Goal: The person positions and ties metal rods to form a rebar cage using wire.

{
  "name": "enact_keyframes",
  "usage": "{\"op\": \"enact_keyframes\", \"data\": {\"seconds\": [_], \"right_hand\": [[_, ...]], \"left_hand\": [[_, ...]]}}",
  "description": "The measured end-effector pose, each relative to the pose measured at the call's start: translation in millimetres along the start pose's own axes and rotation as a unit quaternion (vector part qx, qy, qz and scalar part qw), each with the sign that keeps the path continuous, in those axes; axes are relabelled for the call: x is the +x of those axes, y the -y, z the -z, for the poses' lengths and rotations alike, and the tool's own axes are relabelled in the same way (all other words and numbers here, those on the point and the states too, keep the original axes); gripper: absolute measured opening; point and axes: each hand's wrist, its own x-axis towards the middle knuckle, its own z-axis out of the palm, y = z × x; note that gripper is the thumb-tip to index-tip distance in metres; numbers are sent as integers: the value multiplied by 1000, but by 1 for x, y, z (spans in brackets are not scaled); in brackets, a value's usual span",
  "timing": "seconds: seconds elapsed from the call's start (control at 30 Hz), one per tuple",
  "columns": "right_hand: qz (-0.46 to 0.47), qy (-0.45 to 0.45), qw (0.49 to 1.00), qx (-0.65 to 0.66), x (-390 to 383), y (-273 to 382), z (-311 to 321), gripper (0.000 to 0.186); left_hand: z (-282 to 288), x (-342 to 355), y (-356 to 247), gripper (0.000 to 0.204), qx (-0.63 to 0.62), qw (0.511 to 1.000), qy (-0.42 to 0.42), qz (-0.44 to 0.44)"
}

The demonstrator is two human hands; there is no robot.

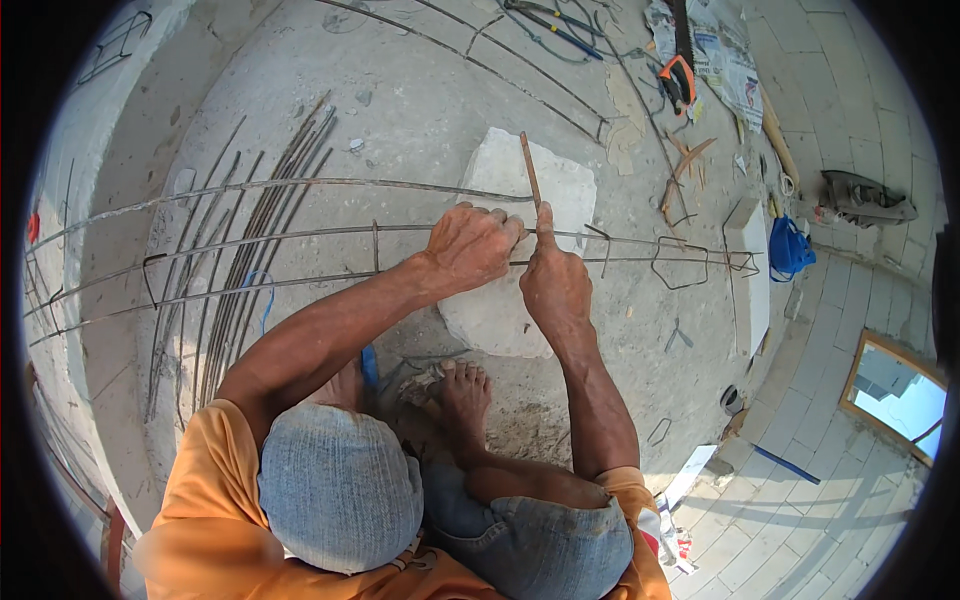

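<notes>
My left hand [470,243] is closed on the long steel bars of a rebar frame [376,247], over a pale concrete block [485,320]. Just to its right, my right hand [555,280] grips a short rusty brown rod [529,165] standing out beyond my fingers, with the index finger lying along it. The rod crosses the frame's bars beside my left fingers; whether it touches them I cannot tell. Bent wire stirrups [680,262] sit along the frame toward the right. My bare feet [465,400] are below the block.
Loose bars [280,200] lie at left beside a concrete ledge [135,200]. Beyond are another frame [480,65], pliers [560,35], a handsaw [678,82] and newspaper [730,60]. At right are a blue bag [790,248], a block wall [830,120] and a framed opening [895,395].
</notes>
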Motion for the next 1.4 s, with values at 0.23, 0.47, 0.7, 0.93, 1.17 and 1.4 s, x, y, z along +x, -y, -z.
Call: {"op": "enact_keyframes", "data": {"seconds": [0.23, 0.47, 0.7, 0.93, 1.17, 1.4], "right_hand": [[-8, 13, 1000, -4, -14, 2, -4, 77], [-33, 15, 999, -5, -37, -1, 4, 72], [-15, 4, 999, -28, -38, -6, -9, 74], [-5, -29, 999, -32, -20, -4, -18, 76], [-19, -5, 1000, -21, -51, -7, -6, 80], [-26, -6, 999, -17, -63, -4, -15, 77]], "left_hand": [[1, 0, 3, 8, 3, 1000, 19, 3], [-5, 3, -3, 10, -10, 1000, 17, 1], [-13, -3, -3, 3, -10, 999, -8, -29], [-15, -13, 1, 9, 8, 1000, 5, -30], [-12, -3, -4, 10, -22, 999, -10, -22], [-17, -9, 2, 7, 10, 999, -15, -42]]}}
